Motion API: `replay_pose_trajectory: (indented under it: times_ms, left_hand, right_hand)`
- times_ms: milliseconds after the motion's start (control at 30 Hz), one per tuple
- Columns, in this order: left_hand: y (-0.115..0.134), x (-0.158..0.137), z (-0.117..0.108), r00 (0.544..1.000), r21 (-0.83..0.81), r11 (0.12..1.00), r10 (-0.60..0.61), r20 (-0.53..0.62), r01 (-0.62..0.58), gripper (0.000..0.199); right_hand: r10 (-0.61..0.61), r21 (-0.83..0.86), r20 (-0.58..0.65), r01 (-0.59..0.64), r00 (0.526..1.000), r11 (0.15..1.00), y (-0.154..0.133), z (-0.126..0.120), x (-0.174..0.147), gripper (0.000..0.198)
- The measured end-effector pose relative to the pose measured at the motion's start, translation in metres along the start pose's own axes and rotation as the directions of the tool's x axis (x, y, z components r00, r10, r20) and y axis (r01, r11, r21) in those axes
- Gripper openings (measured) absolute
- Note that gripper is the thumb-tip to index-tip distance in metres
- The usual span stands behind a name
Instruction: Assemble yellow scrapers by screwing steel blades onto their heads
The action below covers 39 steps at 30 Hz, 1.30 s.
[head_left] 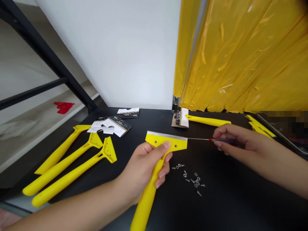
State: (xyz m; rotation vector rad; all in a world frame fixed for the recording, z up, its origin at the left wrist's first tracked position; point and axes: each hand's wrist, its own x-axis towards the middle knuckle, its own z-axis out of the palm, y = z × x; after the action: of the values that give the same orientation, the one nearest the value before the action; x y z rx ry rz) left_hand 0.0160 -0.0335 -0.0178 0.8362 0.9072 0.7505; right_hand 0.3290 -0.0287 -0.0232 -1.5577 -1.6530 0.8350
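Note:
My left hand (151, 163) is wrapped round a yellow scraper (147, 199) just below its head, thumb pressed on the head plate. A metal blade strip runs along the top edge of that head, and two screw holes or screws show in the plate. In my right hand (237, 139) is a screwdriver (222, 140), pinched near the red front of its handle. Its thin shaft points left, with the tip at or very near the blade's right end; contact I cannot tell. Loose screws and nuts (196, 182) lie on the black table between my hands.
Several yellow scraper handles (72, 170) lie at left. Cardboard packaging cards (117, 126) are piled behind them. Another card (180, 117) and a yellow handle (209, 121) lie at the back, with yellow plate pieces (261, 126) farther right. A white panel (120, 54) and yellow sheeting (240, 57) stand behind.

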Motion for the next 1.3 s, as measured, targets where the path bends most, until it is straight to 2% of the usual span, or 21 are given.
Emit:
replay_pose_trajectory:
  times_ms: [67, 167, 267, 567, 767, 1000, 1300]
  left_hand:
    - [0.000, 0.001, -0.001, 1.000, -0.002, 1.000, 0.011, 0.000, -0.011, 0.048]
    - [0.001, 0.002, -0.001, 1.000, -0.007, 1.000, 0.023, -0.002, -0.023, 0.047]
    - [0.002, 0.002, 0.000, 1.000, -0.019, 0.999, 0.027, 0.001, -0.027, 0.046]
    - [0.000, 0.002, 0.002, 0.999, -0.053, 0.998, 0.033, 0.004, -0.033, 0.044]
    - [0.001, 0.001, 0.002, 1.000, -0.041, 0.999, 0.030, -0.001, -0.030, 0.044]
    - [0.002, 0.001, 0.001, 0.999, -0.064, 0.997, 0.037, 0.013, -0.036, 0.044]
    - [0.001, 0.003, 0.001, 1.000, -0.062, 0.998, 0.028, 0.013, -0.027, 0.044]
  right_hand:
    - [0.033, 0.079, 0.060, -0.038, 0.998, 0.996, -0.009, 0.001, -0.003, 0.038]
    - [-0.005, 0.181, -0.062, 0.016, 0.998, 0.983, -0.015, 0.004, -0.010, 0.035]
    - [-0.056, 0.101, -0.127, 0.069, 0.990, 0.993, -0.017, 0.014, -0.019, 0.033]
    - [-0.183, 0.032, -0.054, 0.185, 0.982, 0.982, -0.032, 0.038, -0.029, 0.022]
    - [-0.179, 0.015, -0.028, 0.179, 0.983, 0.984, -0.027, 0.038, -0.031, 0.025]
    - [-0.137, -0.013, -0.177, 0.137, 0.975, 0.990, -0.023, 0.035, -0.037, 0.028]
    - [-0.196, -0.125, -0.145, 0.178, 0.970, 0.976, -0.024, 0.031, -0.034, 0.026]
